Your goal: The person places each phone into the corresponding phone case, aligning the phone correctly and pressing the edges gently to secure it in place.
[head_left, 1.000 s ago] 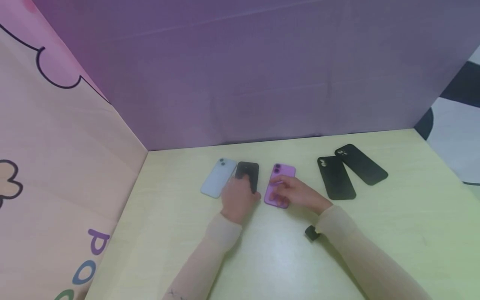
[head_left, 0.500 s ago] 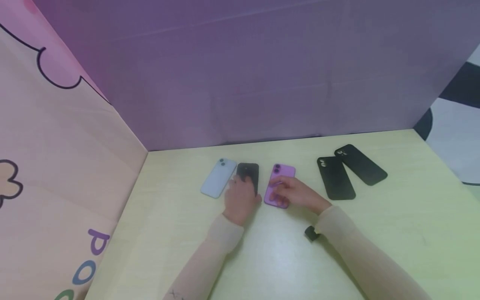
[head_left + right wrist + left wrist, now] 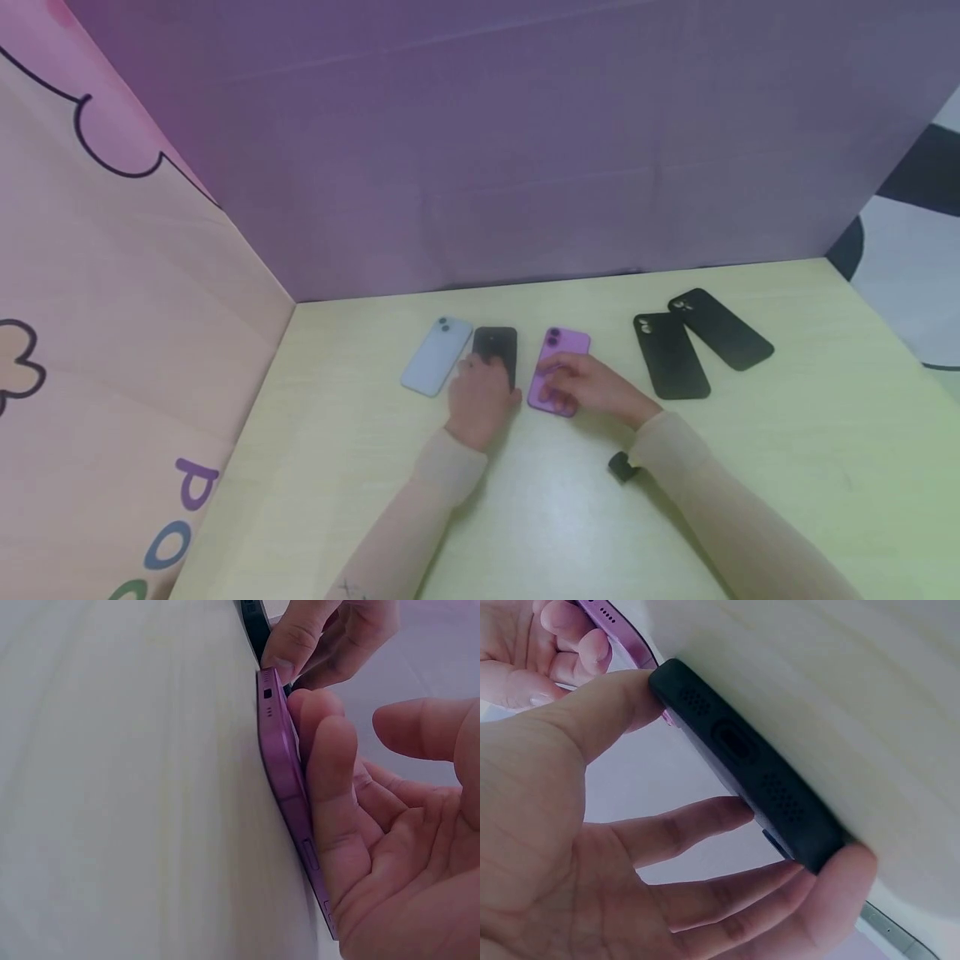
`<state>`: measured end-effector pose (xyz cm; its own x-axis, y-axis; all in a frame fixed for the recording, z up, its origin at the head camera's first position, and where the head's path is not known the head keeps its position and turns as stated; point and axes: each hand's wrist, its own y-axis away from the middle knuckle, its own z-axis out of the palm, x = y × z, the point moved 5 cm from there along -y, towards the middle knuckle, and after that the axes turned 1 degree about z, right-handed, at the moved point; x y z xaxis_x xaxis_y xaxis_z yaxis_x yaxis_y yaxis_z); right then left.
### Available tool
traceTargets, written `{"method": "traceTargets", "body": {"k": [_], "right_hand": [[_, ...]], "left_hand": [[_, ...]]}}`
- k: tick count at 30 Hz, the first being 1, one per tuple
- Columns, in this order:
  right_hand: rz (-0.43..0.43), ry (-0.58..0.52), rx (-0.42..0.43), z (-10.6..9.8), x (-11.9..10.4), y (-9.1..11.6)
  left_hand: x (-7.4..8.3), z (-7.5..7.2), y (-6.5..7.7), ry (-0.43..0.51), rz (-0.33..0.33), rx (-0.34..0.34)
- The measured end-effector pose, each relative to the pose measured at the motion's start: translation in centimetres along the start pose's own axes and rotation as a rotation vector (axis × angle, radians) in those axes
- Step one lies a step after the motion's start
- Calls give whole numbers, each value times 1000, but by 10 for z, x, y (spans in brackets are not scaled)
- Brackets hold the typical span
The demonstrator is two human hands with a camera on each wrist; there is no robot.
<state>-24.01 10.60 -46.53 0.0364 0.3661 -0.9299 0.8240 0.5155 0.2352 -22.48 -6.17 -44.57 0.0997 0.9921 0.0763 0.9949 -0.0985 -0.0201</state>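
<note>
My left hand is over a black phone, its camera side up on the table. In the left wrist view, thumb and little finger grip the two sides of this black phone near its port end, which has speaker holes. Middle fingers touch its back. My right hand rests on a purple phone, also back up. Seen from the right wrist, the fingers lie on the back of the purple phone, with the thumb held away from it.
A pale blue phone lies left of the black one. Two black phone cases lie to the right, one partly overlapping the other. A small black object is beside the right cuff. A purple wall bounds the table's back.
My left hand has shifted slightly right, and its fingers have moved nearer me along the black phone. That phone has slid a little towards me. The right hand has stayed still.
</note>
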Motion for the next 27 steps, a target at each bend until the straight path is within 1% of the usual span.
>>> {"method": "traceTargets", "body": {"k": [7, 9, 13, 16, 20, 23, 27], "right_hand": [[2, -6, -4, 0, 0, 1], [10, -4, 5, -2, 1, 1], [21, 36, 97, -15, -1, 2], [28, 42, 186, -32, -4, 6], [26, 39, 273, -56, -9, 13], [38, 108, 346, -72, -12, 20], [101, 234, 450, -94, -9, 28]], "left_hand": [[-1, 1, -1, -20, 0, -22], [-1, 2, -1, -9, -1, -29], [-3, 1, -1, 23, -1, -11], [-3, -1, 0, 39, -2, 12], [-2, -2, 0, 42, 12, 23], [1, -2, -1, 55, 53, 28], [9, -2, -1, 98, 131, 34]]}}
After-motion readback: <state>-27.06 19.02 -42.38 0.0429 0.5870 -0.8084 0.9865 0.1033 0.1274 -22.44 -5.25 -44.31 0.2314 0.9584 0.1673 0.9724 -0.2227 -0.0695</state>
